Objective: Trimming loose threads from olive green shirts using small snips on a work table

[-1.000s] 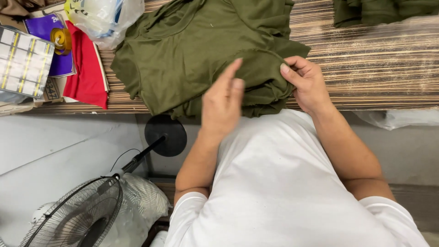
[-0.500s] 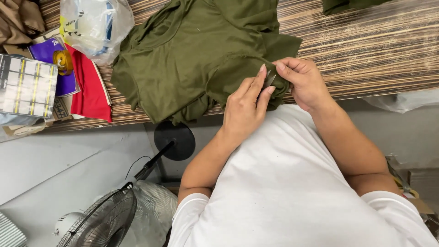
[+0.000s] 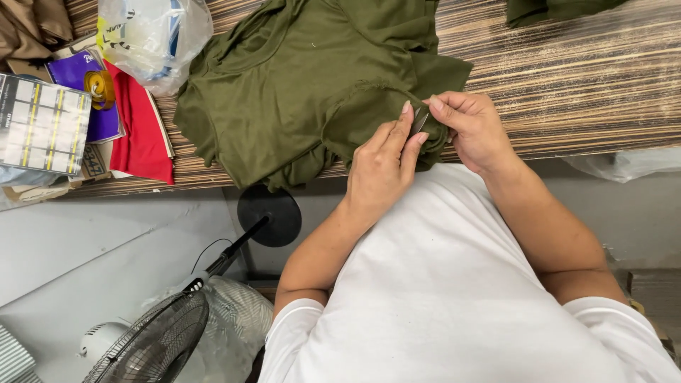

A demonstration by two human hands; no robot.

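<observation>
An olive-green garment (image 3: 305,92) lies crumpled on the striped wooden table (image 3: 567,85). My left hand (image 3: 383,159) and my right hand (image 3: 472,131) meet at the garment's near edge by the table front. Both pinch a small fold of the green cloth between fingers and thumbs. A small dark piece (image 3: 418,120) shows between the fingertips; what it is I cannot tell. I wear a white shirt.
A clear plastic bag (image 3: 152,39) lies at the table's left, beside red cloth (image 3: 142,128), a purple packet (image 3: 96,96) and a printed card box (image 3: 39,124). More green cloth (image 3: 553,8) sits at the far right. A standing fan (image 3: 152,340) is on the floor below left.
My left hand moved from lying flat on the garment to the right, joining my right hand at the cloth's edge. Both now pinch the same fold.
</observation>
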